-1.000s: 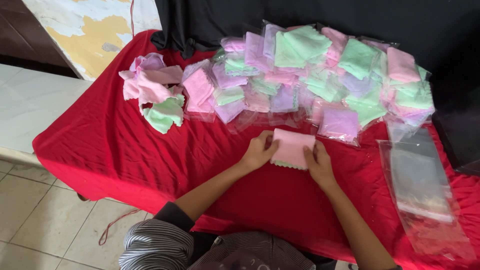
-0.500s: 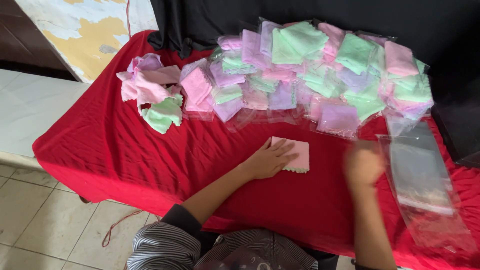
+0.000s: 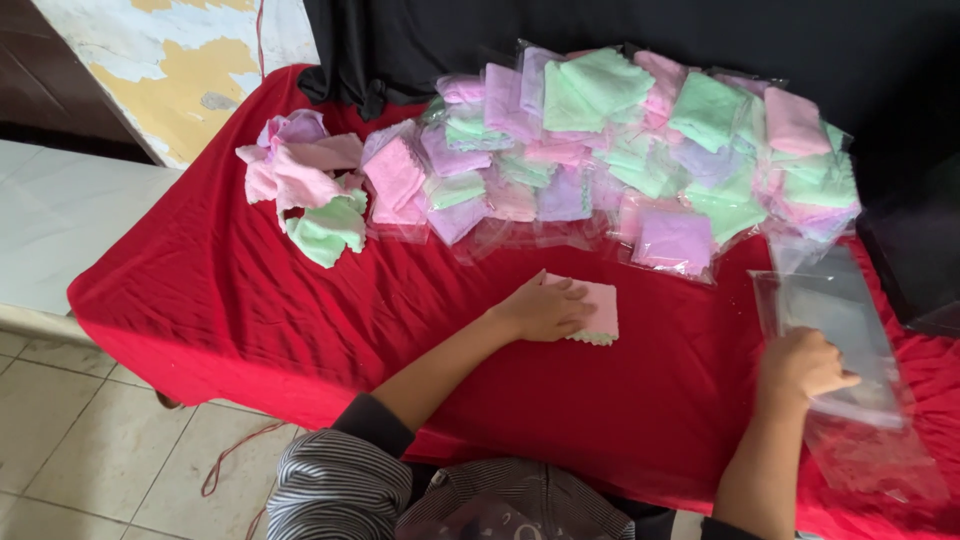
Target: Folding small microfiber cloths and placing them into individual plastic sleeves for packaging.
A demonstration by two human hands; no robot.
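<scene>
Red tablecloth [image 3: 300,320] covers the table, where the left hand [image 3: 545,308] presses flat and open on a folded pink cloth [image 3: 598,312], while at three o'clock the right hand [image 3: 800,368] pinches a clear plastic bag [image 3: 840,335].

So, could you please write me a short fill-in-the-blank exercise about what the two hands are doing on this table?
1. The left hand presses flat on a folded cloth of ____ colour.
2. The right hand grips a stack of clear plastic ____.
3. The tablecloth is ____.
4. The loose, unpacked cloths lie at the ____ end of the pile.

Missing words: pink; bags; red; left
</scene>
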